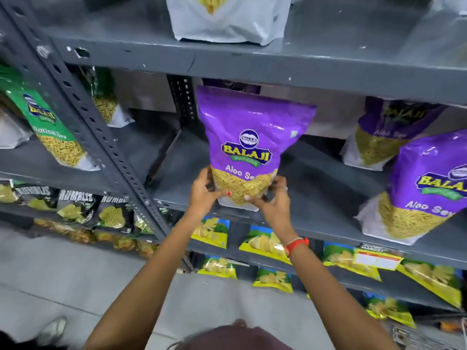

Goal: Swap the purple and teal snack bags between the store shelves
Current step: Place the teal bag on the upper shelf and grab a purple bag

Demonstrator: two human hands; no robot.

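Note:
A purple snack bag (249, 137) marked Aloo Sev stands upright at the front edge of the middle grey shelf (321, 203). My left hand (204, 190) grips its lower left corner and my right hand (271, 195) grips its lower right corner. Two more purple bags stand on the same shelf to the right, one near the front (424, 188) and one further back (386, 132). A green bag (50, 127) leans on the shelf of the left bay. No teal bag is clearly in view.
A slotted grey upright (101, 137) divides the two bays. The shelf above holds a white bag (227, 21). Yellow chip packets (267, 243) fill the lower shelves, dark packets (75, 205) sit lower left. A shoe (51, 329) rests on the tiled floor.

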